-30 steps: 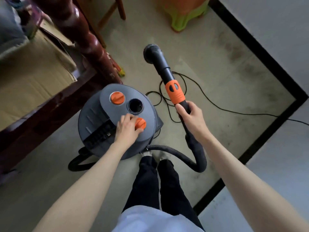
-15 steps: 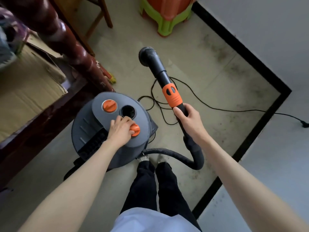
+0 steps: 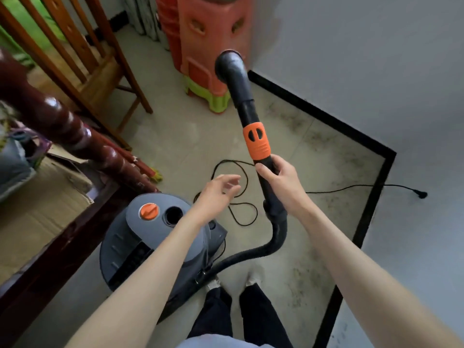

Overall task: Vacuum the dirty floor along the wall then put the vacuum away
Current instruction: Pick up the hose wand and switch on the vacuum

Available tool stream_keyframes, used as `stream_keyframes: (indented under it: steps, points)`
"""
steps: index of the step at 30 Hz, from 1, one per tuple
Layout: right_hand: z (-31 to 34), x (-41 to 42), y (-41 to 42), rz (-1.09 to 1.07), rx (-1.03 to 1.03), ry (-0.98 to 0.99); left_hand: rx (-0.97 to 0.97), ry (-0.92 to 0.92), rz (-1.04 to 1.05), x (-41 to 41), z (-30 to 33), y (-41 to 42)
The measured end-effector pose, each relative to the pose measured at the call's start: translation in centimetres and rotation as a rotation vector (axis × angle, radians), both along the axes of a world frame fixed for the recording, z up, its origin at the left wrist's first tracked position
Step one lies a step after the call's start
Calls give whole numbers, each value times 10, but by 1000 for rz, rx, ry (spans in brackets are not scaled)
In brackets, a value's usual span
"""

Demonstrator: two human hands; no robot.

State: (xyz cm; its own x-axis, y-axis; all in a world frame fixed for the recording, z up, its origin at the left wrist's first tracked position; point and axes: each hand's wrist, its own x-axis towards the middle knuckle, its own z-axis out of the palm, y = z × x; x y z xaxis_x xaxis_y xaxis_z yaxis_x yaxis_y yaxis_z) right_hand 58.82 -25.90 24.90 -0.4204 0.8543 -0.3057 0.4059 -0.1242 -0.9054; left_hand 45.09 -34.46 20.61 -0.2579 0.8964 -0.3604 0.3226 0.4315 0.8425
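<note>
Head view: right hand [image 3: 282,183] gripped wand [image 3: 253,126], raised off floor [image 3: 175,146]; left hand [image 3: 221,188] spread, empty, above vacuum [image 3: 160,242]. Dirt [image 3: 324,136] remained along wall [image 3: 364,71]. Risk: loose cord [image 3: 241,212] near feet could snag or trip.

The pale tiled floor [image 3: 190,146], dirt-speckled near the black skirting [image 3: 326,116], carried the grey canister vacuum [image 3: 150,247], a loosely coiled black cord [image 3: 236,197], a wooden chair [image 3: 82,71], stacked orange and green plastic stools [image 3: 200,59] and the person's feet [image 3: 233,281].
</note>
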Motion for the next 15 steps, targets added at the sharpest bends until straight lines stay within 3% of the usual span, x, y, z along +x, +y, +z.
stream_keyframes:
  steps: [8,15]
  points:
    - [73,52,59,-204,-124,397,162,-121,-98,88,70,75]
    - [111,119,114,-222,137,344,257,-119,-115,148,111,136]
